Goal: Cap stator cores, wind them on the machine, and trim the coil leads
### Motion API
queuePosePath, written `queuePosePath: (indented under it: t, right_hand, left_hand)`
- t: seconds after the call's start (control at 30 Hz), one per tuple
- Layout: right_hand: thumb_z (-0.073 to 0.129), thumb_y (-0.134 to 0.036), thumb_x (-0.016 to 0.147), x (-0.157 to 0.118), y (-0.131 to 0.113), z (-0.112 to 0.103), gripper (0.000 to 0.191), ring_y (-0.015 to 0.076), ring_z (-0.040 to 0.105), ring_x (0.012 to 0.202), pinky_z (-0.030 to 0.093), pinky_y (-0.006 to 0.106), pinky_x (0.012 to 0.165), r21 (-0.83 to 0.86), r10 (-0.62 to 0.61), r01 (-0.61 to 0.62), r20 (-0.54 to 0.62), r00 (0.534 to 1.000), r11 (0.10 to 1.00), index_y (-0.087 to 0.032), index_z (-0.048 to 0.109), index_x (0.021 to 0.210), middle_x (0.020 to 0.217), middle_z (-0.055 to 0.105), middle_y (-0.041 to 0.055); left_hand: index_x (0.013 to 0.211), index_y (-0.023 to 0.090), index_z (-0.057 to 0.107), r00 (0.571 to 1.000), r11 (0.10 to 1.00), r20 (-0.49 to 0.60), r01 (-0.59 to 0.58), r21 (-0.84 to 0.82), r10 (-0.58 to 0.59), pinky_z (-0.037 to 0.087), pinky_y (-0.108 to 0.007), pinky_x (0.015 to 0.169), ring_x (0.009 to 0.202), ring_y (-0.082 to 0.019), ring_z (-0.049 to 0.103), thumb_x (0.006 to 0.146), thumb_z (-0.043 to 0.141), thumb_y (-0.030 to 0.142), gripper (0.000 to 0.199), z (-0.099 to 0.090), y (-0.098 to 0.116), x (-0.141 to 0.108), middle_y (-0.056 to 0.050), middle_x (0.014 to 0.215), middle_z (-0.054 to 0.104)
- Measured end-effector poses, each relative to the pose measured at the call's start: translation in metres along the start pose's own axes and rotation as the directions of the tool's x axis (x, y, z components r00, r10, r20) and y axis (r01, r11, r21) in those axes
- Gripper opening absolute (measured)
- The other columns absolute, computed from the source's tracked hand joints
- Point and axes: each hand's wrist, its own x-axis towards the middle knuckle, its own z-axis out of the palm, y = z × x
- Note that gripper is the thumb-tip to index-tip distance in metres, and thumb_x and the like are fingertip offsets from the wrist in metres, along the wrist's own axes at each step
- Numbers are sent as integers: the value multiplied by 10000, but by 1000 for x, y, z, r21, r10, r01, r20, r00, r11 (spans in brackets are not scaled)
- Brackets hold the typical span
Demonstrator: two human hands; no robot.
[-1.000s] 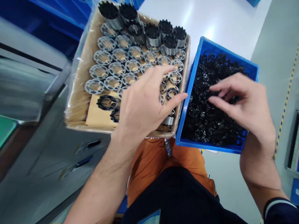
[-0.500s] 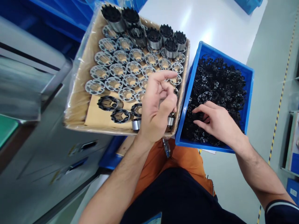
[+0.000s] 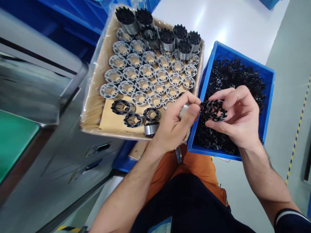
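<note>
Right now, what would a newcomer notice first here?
Rows of silvery rings in the plastic-lined carton, at left, with black-topped cylinders clustered at its far side. Then the blue bin at right, heaped with black parts; over it, the right hand holds a black ring.

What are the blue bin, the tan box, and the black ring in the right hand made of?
Blue bin: probably hard plastic, smooth and slightly glossy, one even colour throughout.
Tan box: likely cardboard, with dull brown walls; the wrinkly, glinting clear film over them looks like plastic.
Black ring, in the right hand: maybe plastic, glossy, with pale highlights, but coated metal is possible.
</note>
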Motion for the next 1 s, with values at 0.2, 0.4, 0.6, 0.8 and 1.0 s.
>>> queuePosePath:
  t: [0.2, 0.4, 0.6, 0.8, 1.0]
  right_hand:
    - [937, -204, 996, 4, -7, 8, 206, 263, 868, 1120, 779, 457, 935, -154, -181, 192, 82, 980, 969, -297, 754, 991, 1258, 876, 51]
    - [970, -241, 990, 6, -1, -1, 156, 273, 893, 1083, 783, 478, 970, -264, -253, 274, 111, 961, 925, -319, 838, 961, 1287, 918, 36]
    - [989, -316, 982, 9, 5, 2, 178, 287, 904, 1049, 801, 517, 956, -223, -216, 233, 100, 971, 947, -309, 842, 881, 1332, 930, 44]
    - [1050, -299, 908, 6, 3, 6, 182, 322, 917, 1079, 790, 560, 993, -164, -172, 176, 41, 984, 971, -327, 872, 879, 1278, 943, 36]
    - [1045, -250, 911, 1, 12, 16, 183, 318, 926, 1092, 788, 529, 1002, -147, -220, 226, 58, 974, 963, -335, 884, 930, 1283, 947, 34]
  left_hand:
    - [1050, 269, 665, 999, 996, 4, 42, -80, -42, 264, -309, 540, 608, -121, 345, 1081, 873, 643, 429, -6, 2, 0, 36, 767, 449]
    - [1048, 279, 633, 997, 996, -7, 75, -39, -76, 280, -309, 527, 582, -129, 357, 1075, 875, 655, 448, -3, 7, -1, 45, 721, 456]
    - [1050, 275, 609, 997, 997, 27, 78, 0, -78, 299, -304, 521, 595, -124, 369, 1101, 842, 652, 446, -5, 4, -4, 33, 779, 473]
    - [1088, 266, 631, 978, 989, -174, 96, -111, -114, 373, -316, 506, 636, -118, 482, 1166, 614, 728, 469, 3, 10, 3, -52, 1142, 690]
    - [1331, 306, 751, 979, 990, -159, 115, -85, -127, 485, -296, 523, 978, -207, 732, 1191, 590, 703, 451, 3, 12, 0, -89, 1383, 776]
